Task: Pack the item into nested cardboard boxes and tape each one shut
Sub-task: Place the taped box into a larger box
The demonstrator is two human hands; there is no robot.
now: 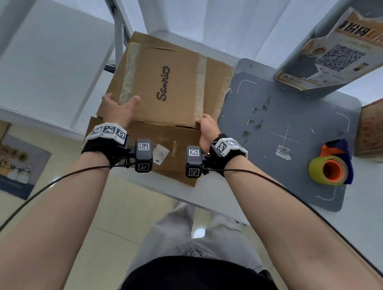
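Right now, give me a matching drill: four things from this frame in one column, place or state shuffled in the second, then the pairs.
Things:
1. Sanrio box
2. tape roll
3. left hand
4. right hand

Place or state:
A. lies on the grey mat
B. grips the box's near right corner
C. old clear tape strips on top
D. holds the box's near left edge, thumb on top

Pairs: 1-C, 2-A, 3-D, 4-B
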